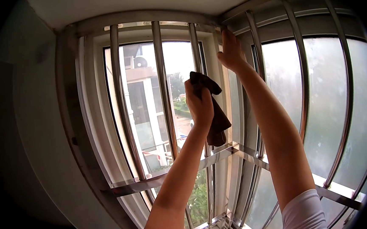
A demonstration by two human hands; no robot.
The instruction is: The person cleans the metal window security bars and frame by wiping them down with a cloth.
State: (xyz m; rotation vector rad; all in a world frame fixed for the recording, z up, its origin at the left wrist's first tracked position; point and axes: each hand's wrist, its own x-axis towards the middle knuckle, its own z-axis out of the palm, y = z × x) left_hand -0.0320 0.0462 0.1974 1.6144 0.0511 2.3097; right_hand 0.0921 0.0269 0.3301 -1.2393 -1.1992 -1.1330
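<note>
Left hand: mine, wrapped round a dark cloth, centre of frame.
Dark cloth: hangs below my grip.
Right hand: raised, upper centre, near metal bars; I cannot tell its grip.
Window: behind bars.

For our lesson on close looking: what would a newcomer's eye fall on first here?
Probably the dark cloth bunched in the left hand near the centre, set against the bright window. Next, the right hand, raised higher near the upper corner. Then come shiny metal bars rising either side of it.
</note>
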